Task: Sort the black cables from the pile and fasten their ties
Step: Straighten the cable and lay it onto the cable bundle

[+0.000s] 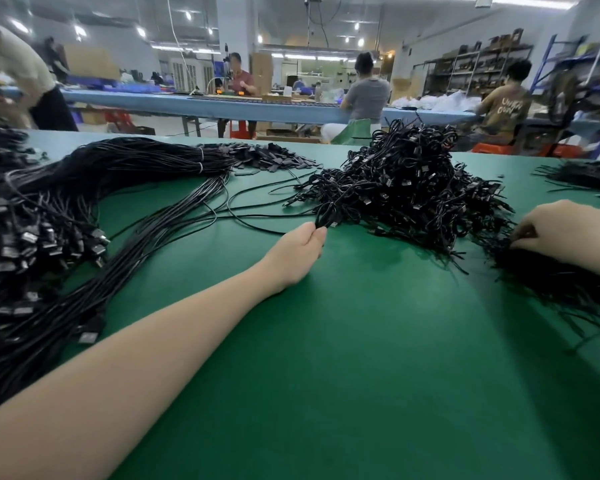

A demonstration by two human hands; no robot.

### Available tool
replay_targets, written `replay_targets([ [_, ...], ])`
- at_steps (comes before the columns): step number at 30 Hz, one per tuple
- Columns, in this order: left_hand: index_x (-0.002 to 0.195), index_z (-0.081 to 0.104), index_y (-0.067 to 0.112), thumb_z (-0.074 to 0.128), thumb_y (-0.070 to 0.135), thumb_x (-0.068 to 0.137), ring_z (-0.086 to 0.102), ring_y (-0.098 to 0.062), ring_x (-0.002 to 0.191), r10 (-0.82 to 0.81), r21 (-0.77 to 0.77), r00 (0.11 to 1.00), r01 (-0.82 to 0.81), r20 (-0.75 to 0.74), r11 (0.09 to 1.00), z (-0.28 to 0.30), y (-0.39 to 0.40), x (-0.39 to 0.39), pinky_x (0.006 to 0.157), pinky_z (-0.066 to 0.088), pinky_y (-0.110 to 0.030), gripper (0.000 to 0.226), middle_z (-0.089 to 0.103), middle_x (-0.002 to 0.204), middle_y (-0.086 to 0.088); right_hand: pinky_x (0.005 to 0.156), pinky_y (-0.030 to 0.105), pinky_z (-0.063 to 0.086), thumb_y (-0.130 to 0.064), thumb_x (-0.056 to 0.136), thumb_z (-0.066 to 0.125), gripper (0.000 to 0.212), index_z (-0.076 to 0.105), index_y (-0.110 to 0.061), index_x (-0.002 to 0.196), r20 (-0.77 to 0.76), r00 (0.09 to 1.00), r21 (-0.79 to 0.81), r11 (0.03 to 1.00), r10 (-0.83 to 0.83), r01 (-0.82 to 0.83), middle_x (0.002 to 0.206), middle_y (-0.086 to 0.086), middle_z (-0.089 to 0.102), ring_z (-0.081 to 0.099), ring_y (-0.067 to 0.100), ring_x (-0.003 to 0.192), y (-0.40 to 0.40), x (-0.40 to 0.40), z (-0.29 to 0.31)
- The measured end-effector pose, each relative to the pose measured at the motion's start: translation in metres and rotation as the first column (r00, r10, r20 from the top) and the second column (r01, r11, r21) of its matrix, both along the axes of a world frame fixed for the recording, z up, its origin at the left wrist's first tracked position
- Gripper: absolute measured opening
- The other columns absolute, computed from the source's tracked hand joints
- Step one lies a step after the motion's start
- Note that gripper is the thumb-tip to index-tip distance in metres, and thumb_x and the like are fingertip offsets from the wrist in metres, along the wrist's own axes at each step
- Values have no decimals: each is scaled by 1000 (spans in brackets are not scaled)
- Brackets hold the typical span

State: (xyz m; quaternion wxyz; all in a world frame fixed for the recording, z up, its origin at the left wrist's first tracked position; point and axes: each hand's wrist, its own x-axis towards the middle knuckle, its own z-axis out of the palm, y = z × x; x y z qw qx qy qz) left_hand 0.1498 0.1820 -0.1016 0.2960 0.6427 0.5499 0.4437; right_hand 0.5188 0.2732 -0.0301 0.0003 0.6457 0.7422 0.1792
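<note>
Head view: the left hand [300, 249] pinches a looped black cable [326, 216] at the pile [406, 188] edge on the counter [343, 341]; the right hand [565, 233] grips ties [548, 282]. Cables look light, limp, tangle-prone; hold at the loop.

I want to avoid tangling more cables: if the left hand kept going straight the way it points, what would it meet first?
The left hand, pinching a looped black cable, points toward the big tangled cable pile. It would most likely run into that pile's near edge first, though depth is hard to judge from one view.

Single head-worn wide view, looking forward and down, close over green table [361, 341]
</note>
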Motion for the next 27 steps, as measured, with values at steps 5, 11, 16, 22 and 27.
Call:
replay_targets([
  [5,83,39,13,35,29,103,37,-19,71,8,-7,1000,-8,8,1000,1,1,1,68,34,-35,26,41,70,1,68,38,57,-47,72,77,24,58,-53,58,-134,991,30,1000,5,-1,73,-7,66,64,22,73,14,14,2],
  [11,81,41,13,34,30,103,36,-19,66,9,-23,1000,-9,12,1000,1,1,0,68,34,-35,28,43,69,2,68,36,54,-45,68,81,23,61,-45,56,-406,911,124,992,79,-31,64,-14,65,64,20,67,-13,-4,15],
  [16,77,40,17,33,30,103,42,-12,57,15,-20,1000,-15,25,1000,2,1,0,58,38,-27,30,45,68,2,61,26,46,-35,80,75,16,76,-19,81,-562,804,292,956,194,-27,71,0,68,62,12,70,-23,-24,18],
  [22,75,37,16,34,30,103,39,-14,57,60,3,997,-60,47,998,2,2,0,64,37,-31,32,44,67,3,61,1,46,-19,86,69,16,72,-16,101,-665,532,520,836,524,-174,79,-5,68,58,-3,64,-61,-112,16],
  [27,73,31,16,36,31,102,34,-17,60,80,23,993,-83,86,996,2,2,-1,65,32,-36,33,39,65,2,59,15,49,-14,85,69,12,73,-23,91,-704,389,450,797,595,-403,74,-9,66,58,3,58,-72,-187,-15],
])
